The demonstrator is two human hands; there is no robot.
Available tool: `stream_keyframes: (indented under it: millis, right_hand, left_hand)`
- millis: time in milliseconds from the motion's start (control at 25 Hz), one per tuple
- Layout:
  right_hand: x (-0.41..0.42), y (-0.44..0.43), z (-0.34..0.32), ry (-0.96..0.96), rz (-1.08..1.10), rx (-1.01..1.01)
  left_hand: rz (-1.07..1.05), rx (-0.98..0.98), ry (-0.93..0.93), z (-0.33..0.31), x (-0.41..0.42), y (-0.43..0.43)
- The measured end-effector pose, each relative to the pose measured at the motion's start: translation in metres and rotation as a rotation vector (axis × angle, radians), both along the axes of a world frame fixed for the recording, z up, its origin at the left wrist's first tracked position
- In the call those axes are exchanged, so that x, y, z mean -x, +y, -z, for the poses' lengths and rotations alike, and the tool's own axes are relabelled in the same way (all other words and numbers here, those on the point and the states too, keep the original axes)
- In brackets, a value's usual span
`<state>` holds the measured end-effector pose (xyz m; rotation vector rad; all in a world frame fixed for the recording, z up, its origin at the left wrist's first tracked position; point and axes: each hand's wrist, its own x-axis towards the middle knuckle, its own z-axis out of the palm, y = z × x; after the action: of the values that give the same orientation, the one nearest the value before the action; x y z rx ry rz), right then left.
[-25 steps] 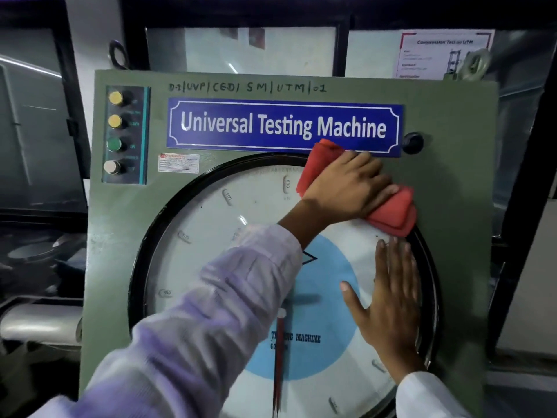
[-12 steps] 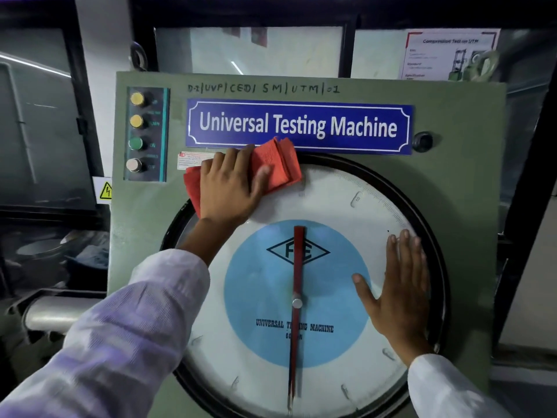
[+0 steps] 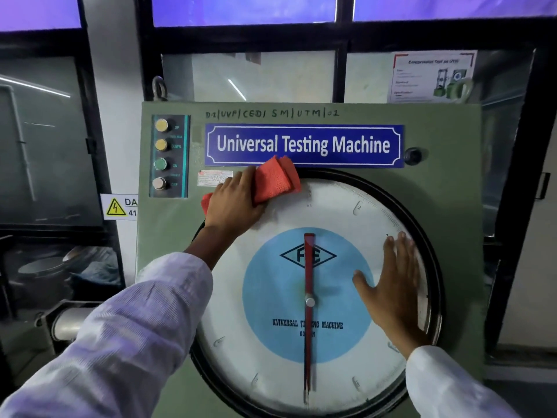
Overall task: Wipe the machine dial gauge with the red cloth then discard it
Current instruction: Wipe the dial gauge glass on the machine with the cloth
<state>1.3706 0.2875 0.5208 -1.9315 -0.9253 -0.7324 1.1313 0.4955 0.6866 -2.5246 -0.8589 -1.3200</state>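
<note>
The round dial gauge [image 3: 328, 212] has a white face, a blue centre disc, a red pointer and a black rim, and fills the green machine panel [image 3: 446, 206]. My left hand [image 3: 233, 203] presses the folded red cloth [image 3: 275, 179] flat against the gauge's upper left edge, just under the blue nameplate. Part of the cloth shows on each side of the hand. My right hand [image 3: 391, 285] lies flat and open on the right side of the dial face, fingers pointing up.
A blue "Universal Testing Machine" nameplate [image 3: 304, 144] sits above the dial. A strip of four push buttons [image 3: 164, 155] is at the panel's upper left, a black knob [image 3: 412, 155] at the upper right. An electrical danger sign [image 3: 119, 206] is on the left. Windows stand behind.
My left hand swept the red cloth from the dial's upper right across the top to the upper left. The right hand has stayed flat on the dial's right side.
</note>
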Motion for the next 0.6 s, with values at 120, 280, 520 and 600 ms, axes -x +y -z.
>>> stream_keyframes:
  millis: [120,280,520,600]
  right_hand:
    - [0.032,0.006,-0.016,-0.005,-0.067,0.02]
    - [0.082,0.025,-0.046,-0.189,-0.161,0.039]
    - [0.157,0.055,-0.076,-0.347,-0.226,0.062]
    - [0.181,0.062,-0.078,-0.369,-0.271,0.055]
  left_hand:
    - [0.004,0.017,0.054,-0.004,0.011,-0.004]
    - [-0.18,-0.14,0.078,0.003,0.041,-0.01]
    - [-0.481,-0.269,0.124,0.023,0.128,-0.024]
    - [-0.546,-0.251,0.131,0.03,0.163,-0.034]
